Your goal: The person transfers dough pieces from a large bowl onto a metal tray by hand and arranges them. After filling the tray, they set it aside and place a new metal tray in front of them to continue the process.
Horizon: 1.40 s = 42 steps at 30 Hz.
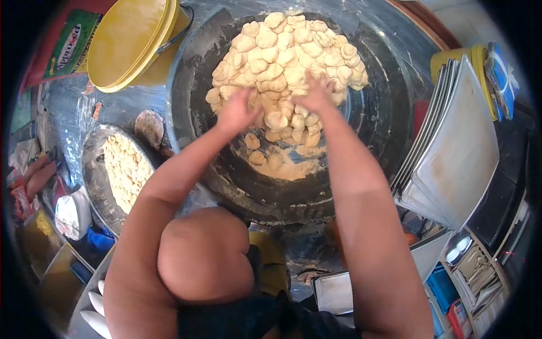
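Note:
A big heap of pale dough balls [276, 53] fills the far half of a wide black basin [226, 195]. My left hand [240, 114] rests against the near left side of the heap, thumb and fingers apart. Against the near right side lies my right hand [317, 96], its fingers spread over the dough and slightly blurred. Between the hands, several dough balls slope down toward me. A patch of beige flour [293, 168] and a few loose dough balls [257, 157] lie on the basin floor nearer to me. Some fingertips are hidden among the dough.
A yellow bucket [132, 42] stands left of the basin's far side. Nearer on the left is a smaller dark pan [93, 169] of small dough pieces [125, 169]. Stacked metal trays [457, 147] lean on the right. My bent knee [206, 254] is close to the basin's near edge.

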Each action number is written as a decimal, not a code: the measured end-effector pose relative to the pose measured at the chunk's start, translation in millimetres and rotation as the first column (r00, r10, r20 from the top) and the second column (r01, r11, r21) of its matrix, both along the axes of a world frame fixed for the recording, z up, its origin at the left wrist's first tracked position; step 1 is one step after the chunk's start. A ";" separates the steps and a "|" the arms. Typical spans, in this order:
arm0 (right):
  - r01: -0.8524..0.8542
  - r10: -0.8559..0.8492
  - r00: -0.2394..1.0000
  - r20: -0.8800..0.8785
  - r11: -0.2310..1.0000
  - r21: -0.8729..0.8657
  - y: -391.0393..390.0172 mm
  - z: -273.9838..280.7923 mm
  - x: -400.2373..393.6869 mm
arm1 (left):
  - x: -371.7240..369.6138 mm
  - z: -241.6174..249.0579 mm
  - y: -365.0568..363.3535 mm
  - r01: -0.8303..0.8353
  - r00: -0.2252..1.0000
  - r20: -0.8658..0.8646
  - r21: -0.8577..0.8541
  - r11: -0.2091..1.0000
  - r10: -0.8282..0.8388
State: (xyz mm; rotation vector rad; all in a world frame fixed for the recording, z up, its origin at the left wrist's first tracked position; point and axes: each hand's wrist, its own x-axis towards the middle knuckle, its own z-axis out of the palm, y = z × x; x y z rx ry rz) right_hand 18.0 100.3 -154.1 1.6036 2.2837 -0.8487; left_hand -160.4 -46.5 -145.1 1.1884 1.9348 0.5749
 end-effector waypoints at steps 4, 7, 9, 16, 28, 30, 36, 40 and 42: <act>-0.147 0.159 0.981 0.110 0.983 -0.114 -65.1 21.4 -10.4 | -24.6 -3.1 28.5 -0.309 0.891 -0.396 -0.176 0.935 0.220; -0.265 0.285 0.947 0.149 0.954 -0.141 -96.9 37.6 5.4 | -10.3 -15.9 6.8 -0.115 0.953 -0.304 -0.362 0.925 0.000; -0.321 0.336 0.942 -0.021 0.875 -0.363 -101.8 50.8 14.2 | 18.2 -4.5 -19.9 0.061 0.973 -0.172 -0.459 0.886 -0.156; 0.335 -0.399 0.901 -0.170 0.890 -0.309 -20.9 -1.3 95.0 | 29.5 36.8 -22.3 0.085 0.991 0.128 -0.402 0.912 -0.035; -0.296 -0.059 0.888 -0.456 0.684 -0.666 -137.2 17.3 31.0 | 44.8 -30.6 -60.3 0.261 0.965 0.132 -0.465 0.846 -0.225; -0.192 -0.126 0.948 -0.291 0.502 -0.843 -104.9 1.3 48.0 | 45.1 -20.6 -64.9 0.566 0.814 0.095 -0.352 0.746 -0.573; 0.431 -0.557 0.823 -0.107 0.737 -0.521 -144.0 -16.1 43.2 | 42.8 9.1 -31.3 0.003 0.957 -0.265 -0.392 0.920 -0.116; 0.079 -0.088 0.996 0.002 0.879 -0.470 -182.7 -2.7 29.0 | 32.7 -19.2 -45.9 0.116 0.988 -0.017 -0.571 0.813 -0.152; -0.005 -0.013 0.999 -0.032 0.865 -0.502 -183.1 -1.7 39.3 | 41.7 -13.9 -60.6 0.492 0.867 0.202 -0.488 0.721 -0.455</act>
